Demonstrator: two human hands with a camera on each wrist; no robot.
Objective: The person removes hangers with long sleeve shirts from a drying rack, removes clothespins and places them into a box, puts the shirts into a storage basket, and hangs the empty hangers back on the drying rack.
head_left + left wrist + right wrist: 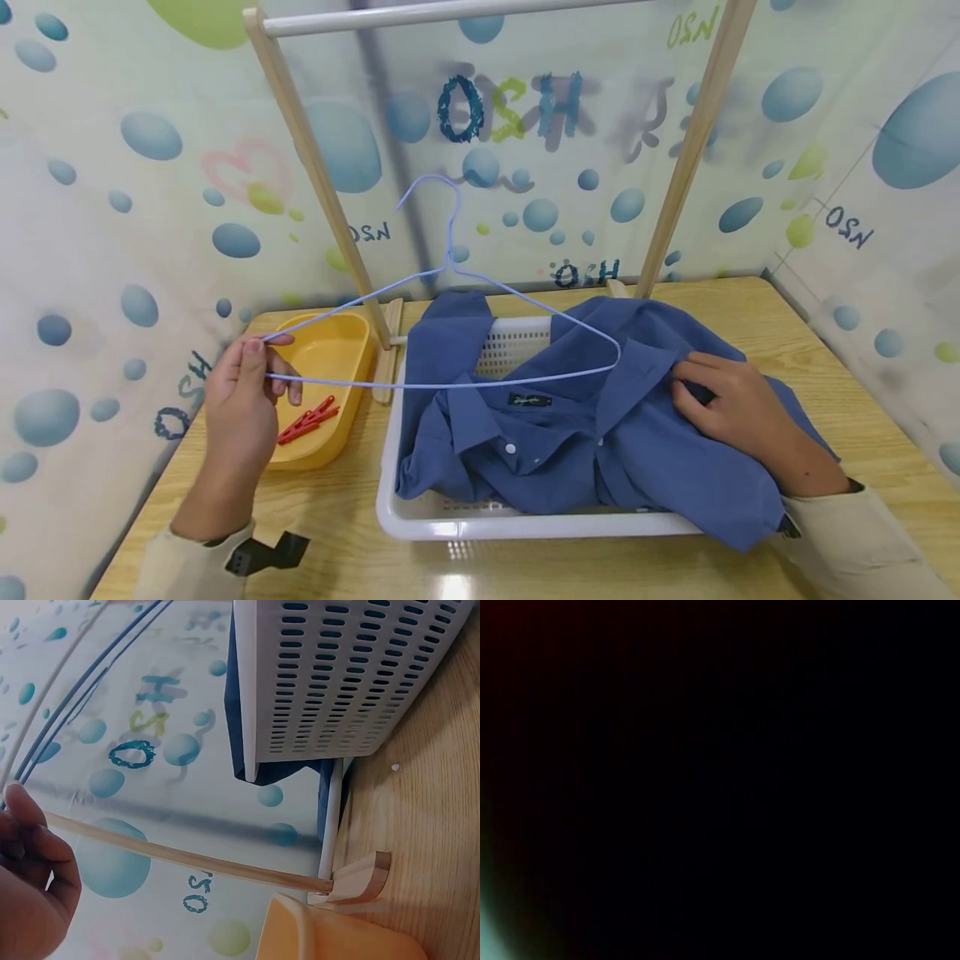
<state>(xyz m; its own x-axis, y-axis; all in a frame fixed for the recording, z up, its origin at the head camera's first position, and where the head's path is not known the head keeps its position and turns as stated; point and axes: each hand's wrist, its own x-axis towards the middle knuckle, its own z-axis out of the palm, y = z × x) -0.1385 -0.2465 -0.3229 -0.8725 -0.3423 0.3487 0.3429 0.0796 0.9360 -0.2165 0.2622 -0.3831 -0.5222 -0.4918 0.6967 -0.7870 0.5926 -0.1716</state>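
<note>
Hanger (450, 386): clamped at its left end in your left grip (243, 387); right end may dip or snag the collar (647, 368) if that pinch loosens. Shirt (570, 460): clamped in your right grip (738, 402), draped in and over the basket (540, 527), tabletop (333, 521) centre; a hard tug could drag both.

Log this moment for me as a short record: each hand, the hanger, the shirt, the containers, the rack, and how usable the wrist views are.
Left hand: pinches one end of the hanger
Right hand: grips the blue shirt beside its collar
Hanger: hook up, off the rail
Shirt: draped over the white basket
Yellow tub: holds red clothespins
Rack: wooden posts, behind the basket
Left wrist view: clear
Right wrist view: nearly black, unusable
</note>
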